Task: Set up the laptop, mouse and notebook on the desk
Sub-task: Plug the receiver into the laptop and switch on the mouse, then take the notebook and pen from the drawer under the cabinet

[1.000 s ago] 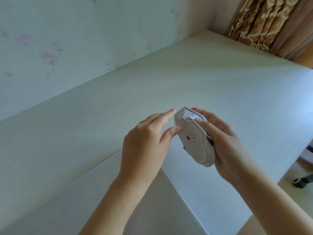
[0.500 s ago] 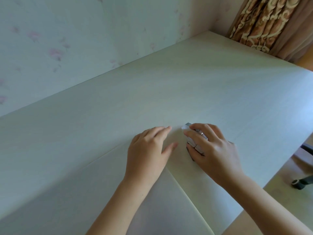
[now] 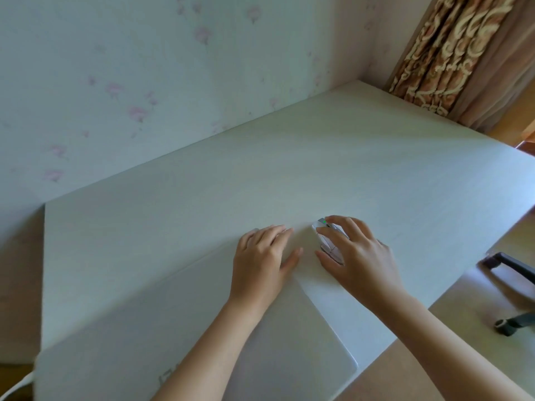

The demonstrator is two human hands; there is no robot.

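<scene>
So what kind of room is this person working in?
Most likely a bedroom or home study. A pale wood-grain desk stands against wallpaper with faint pink flowers, a brown and gold patterned curtain hangs at the corner, and a dark wheeled chair base shows on the floor.

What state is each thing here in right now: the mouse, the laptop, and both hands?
Mouse: right way up on the desk, a green light lit at its front.
Laptop: closed, lying flat at the desk's near edge.
Right hand: resting over the mouse, fingers draped on it.
Left hand: flat, fingers straight, on the laptop's far corner.
Notebook: not in view.
</scene>
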